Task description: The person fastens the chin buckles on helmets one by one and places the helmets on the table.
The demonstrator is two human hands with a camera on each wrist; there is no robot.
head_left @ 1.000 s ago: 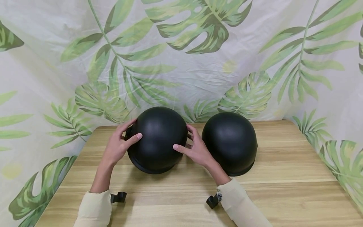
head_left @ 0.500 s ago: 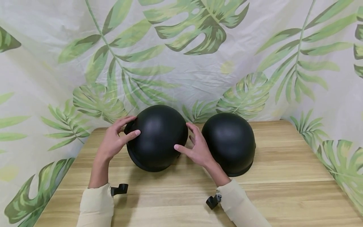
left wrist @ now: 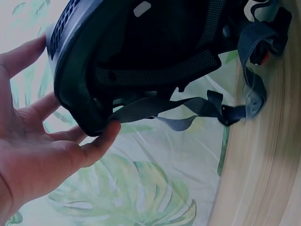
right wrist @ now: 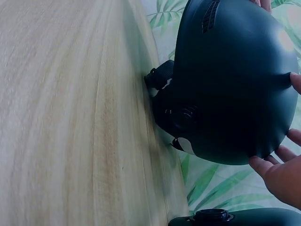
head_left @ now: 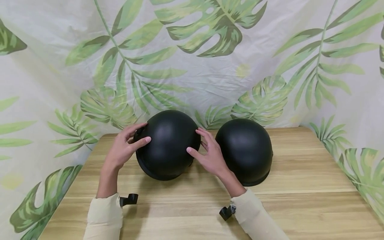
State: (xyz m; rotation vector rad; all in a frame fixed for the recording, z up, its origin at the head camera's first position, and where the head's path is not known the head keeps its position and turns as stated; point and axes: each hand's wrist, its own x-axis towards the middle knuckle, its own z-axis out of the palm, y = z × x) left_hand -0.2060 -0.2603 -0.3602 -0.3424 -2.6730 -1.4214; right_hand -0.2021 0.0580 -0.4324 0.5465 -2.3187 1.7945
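Note:
A glossy black helmet [head_left: 171, 146] hangs tilted over the wooden table between both hands in the head view. My left hand [head_left: 121, 148] grips its left edge, thumb on the shell and fingers behind. On the opposite side, my right hand [head_left: 211, 156] holds the shell with thumb and fingertips. The left wrist view looks into the padded inside, where a grey chin strap [left wrist: 136, 110] dangles by the left thumb. A round side fitting [right wrist: 186, 115] and a slotted vent [right wrist: 210, 16] show in the right wrist view.
A second black helmet [head_left: 244, 150] sits dome up on the table [head_left: 309, 166], just right of my right hand. Behind the table's far edge hangs a leaf-print cloth [head_left: 210, 83]. Small black wrist cameras [head_left: 129, 199] stick out from both sleeves.
The held helmet has risen slightly and tipped a little, its lower rim now higher in the head view. My left hand has moved up with it. The second helmet stays put.

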